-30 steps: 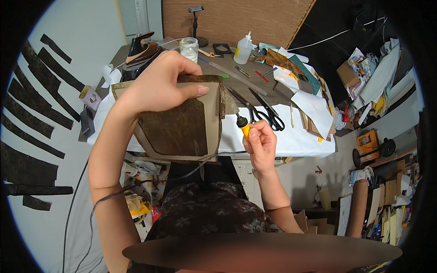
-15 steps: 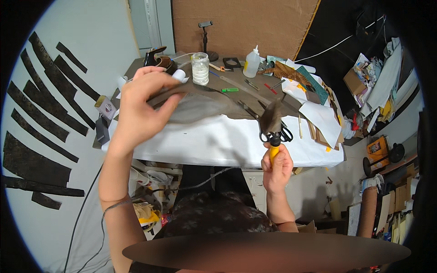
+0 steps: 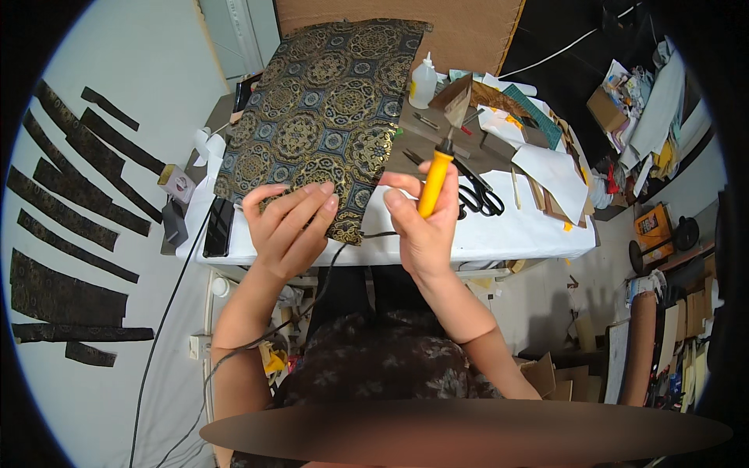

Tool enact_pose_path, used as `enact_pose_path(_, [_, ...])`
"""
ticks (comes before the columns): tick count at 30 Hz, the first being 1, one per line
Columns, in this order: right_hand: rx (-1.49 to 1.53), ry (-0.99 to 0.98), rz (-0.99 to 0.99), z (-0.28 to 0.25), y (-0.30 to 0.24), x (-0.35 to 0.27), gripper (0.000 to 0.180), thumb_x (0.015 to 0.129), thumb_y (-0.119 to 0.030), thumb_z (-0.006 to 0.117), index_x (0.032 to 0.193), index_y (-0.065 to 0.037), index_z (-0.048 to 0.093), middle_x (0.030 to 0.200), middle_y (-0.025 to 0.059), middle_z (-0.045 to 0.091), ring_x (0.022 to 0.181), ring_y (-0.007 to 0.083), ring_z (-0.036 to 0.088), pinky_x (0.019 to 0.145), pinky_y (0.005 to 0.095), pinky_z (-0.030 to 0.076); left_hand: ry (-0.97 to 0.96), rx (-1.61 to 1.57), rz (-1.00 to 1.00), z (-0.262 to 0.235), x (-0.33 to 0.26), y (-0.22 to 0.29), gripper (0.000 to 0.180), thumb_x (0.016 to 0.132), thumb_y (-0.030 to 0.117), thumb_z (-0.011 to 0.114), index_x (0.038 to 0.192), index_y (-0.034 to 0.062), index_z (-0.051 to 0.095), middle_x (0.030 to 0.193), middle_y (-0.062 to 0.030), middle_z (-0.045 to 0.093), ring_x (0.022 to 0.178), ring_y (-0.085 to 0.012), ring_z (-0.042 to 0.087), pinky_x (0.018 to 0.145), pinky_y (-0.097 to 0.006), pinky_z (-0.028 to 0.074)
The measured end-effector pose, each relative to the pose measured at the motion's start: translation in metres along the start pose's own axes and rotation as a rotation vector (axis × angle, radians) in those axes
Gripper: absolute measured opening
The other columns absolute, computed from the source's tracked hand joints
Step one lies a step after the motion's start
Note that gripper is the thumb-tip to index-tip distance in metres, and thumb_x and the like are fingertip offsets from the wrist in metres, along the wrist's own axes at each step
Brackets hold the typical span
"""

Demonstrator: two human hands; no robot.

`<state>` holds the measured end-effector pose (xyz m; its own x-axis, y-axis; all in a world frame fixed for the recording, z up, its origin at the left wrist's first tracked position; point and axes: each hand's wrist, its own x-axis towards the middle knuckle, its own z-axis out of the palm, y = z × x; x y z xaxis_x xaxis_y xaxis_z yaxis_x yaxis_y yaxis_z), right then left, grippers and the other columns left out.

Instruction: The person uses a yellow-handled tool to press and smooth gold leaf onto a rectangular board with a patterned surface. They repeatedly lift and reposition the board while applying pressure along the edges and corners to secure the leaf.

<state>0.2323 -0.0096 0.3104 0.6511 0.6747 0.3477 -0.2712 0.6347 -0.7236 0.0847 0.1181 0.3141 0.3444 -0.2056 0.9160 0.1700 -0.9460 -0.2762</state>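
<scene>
Clock taken over the full view, 12 at top. Far left, 9 o'clock: dark patterned fabric strips [image 3: 69, 288] are spread on a smooth pale surface [image 3: 148, 47]. Further in, 9:30: a small white-and-dark box [image 3: 176, 183] is seen, with a dark grey angular block [image 3: 174, 221] just beside it at its 6. A flat black rectangular phone [image 3: 218, 228] is laid at 9 on a white sheet covering [image 3: 390, 253] along the table's near edge.

Between 11 and 12: the large black-gold-blue medallion-patterned panel [image 3: 328, 117] is held raised, patterned face shown, top overlapping a brown upright board [image 3: 468, 31]. Its lower edge is gripped by the bare left hand [image 3: 292, 226], at 9 near centre; fingers set close together over the panel's front, thumb hidden.

Bare right hand [image 3: 429, 222], between 2 and 3 near centre: fingers are closed round a yellow-handled tool with black collar and flat metallic head [image 3: 437, 179], head pointed up toward 12:30. Index fingertip is placed at the panel's 4 o'clock edge; contact cannot be told.

Behind, 12:30: a translucent white squeeze bottle [image 3: 424, 84] is stood upright. Between 2 and 3: black-handled metal scissors [image 3: 488, 201] are laid, then a creased white paper sheet [image 3: 548, 178]. Far right, 3 o'clock: an orange box [image 3: 654, 222] is seen
</scene>
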Motion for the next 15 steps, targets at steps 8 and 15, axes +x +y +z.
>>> enact_pose_path(8, [0.11, 0.13, -0.045, 0.005, 0.016, 0.012, 0.06, 0.081, 0.016, 0.075, 0.121, -0.011, 0.04, 0.095, 0.0078, 0.068, 0.059, 0.0025, 0.057, 0.055, 0.0156, 0.042, 0.038, 0.08, -0.123, 0.004, -0.038, 0.024, 0.036, 0.076, 0.014, 0.076, 0.108, 0.0035, 0.064, 0.105, -0.0145, 0.066, 0.093, -0.0287, 0.06, 0.089, -0.041, 0.043])
enact_pose_path(15, [0.217, 0.138, -0.056, 0.004, 0.032, 0.006, 0.059, 0.083, 0.018, 0.072, 0.123, -0.012, 0.04, 0.095, 0.0097, 0.07, 0.066, 0.0074, 0.064, 0.059, 0.0173, 0.046, 0.575, -1.415, -1.316, 0.038, -0.057, 0.063, 0.063, 0.072, 0.016, 0.081, 0.125, -0.0009, 0.05, 0.13, -0.0161, 0.055, 0.119, -0.0256, 0.055, 0.097, -0.04, 0.049])
